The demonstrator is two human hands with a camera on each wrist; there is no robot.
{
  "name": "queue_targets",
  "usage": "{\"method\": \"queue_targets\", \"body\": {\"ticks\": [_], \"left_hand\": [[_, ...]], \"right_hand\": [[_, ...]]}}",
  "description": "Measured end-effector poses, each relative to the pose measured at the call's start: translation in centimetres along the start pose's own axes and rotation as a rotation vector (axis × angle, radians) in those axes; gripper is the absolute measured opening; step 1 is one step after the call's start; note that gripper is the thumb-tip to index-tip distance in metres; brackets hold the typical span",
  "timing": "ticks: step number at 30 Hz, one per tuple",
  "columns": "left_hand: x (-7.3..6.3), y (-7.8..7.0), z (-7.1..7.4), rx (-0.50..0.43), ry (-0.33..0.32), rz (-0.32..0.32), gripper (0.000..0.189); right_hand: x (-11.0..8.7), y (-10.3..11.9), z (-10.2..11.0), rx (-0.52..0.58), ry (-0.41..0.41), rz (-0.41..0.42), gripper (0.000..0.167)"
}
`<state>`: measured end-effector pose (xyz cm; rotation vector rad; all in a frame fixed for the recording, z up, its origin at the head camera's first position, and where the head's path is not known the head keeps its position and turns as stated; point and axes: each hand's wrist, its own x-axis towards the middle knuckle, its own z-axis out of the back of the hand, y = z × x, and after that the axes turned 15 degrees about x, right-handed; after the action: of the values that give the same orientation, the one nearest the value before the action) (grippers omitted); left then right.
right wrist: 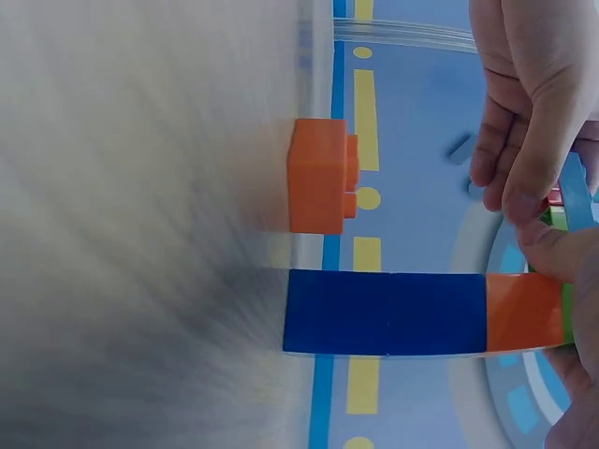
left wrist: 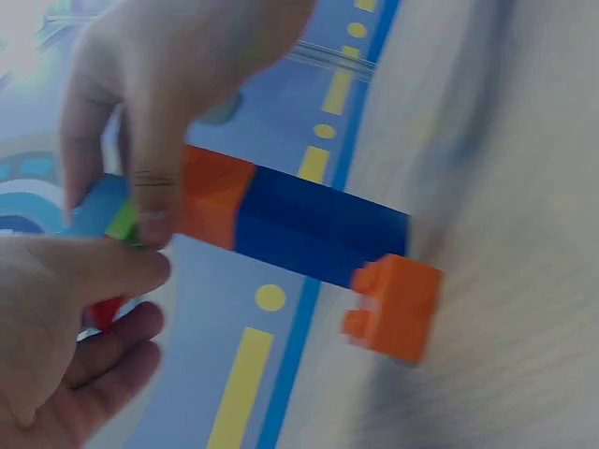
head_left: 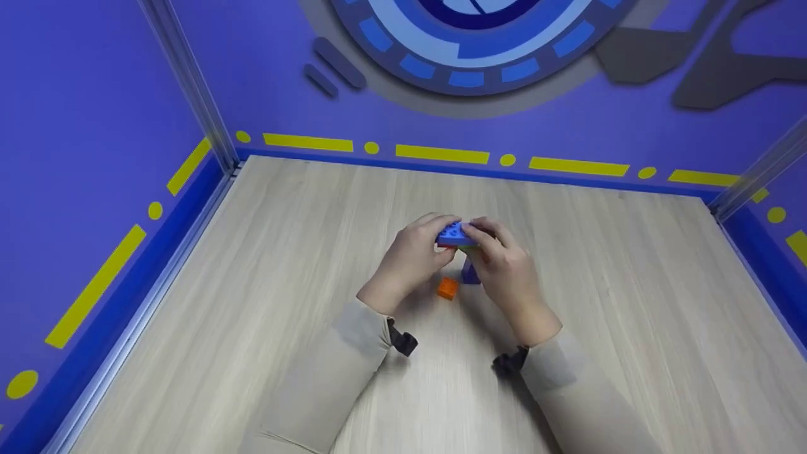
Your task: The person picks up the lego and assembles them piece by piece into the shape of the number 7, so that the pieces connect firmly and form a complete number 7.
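Blue-orange column [right wrist: 426, 313], long axis upright

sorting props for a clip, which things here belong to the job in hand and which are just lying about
In the job:
left hand and right hand, both gripping
blue top block
red block and green block under it
orange column block
dark blue column

Lying about:
loose orange block, touched by neither hand, though possibly a later piece

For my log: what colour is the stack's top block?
Blue; top block shows best in the head view.
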<state>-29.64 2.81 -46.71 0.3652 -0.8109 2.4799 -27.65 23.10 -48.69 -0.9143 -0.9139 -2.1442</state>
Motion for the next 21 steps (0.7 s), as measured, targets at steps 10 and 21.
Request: {"method": "queue_targets", "body": {"ticks": [10,21], "left_hand": [[0.1,0.2,-0.2,-0.162,0.057,0.027,0.042],[0.0,-0.6,0.3,-0.139,0.104,0.102,0.045]], "right_hand": [[-0.2,0.4,0.0,0.018,0.088,-0.097,0.042],[-3.2,2.2,1.7,0.262,-0.139,-0.251,0.029]]}}
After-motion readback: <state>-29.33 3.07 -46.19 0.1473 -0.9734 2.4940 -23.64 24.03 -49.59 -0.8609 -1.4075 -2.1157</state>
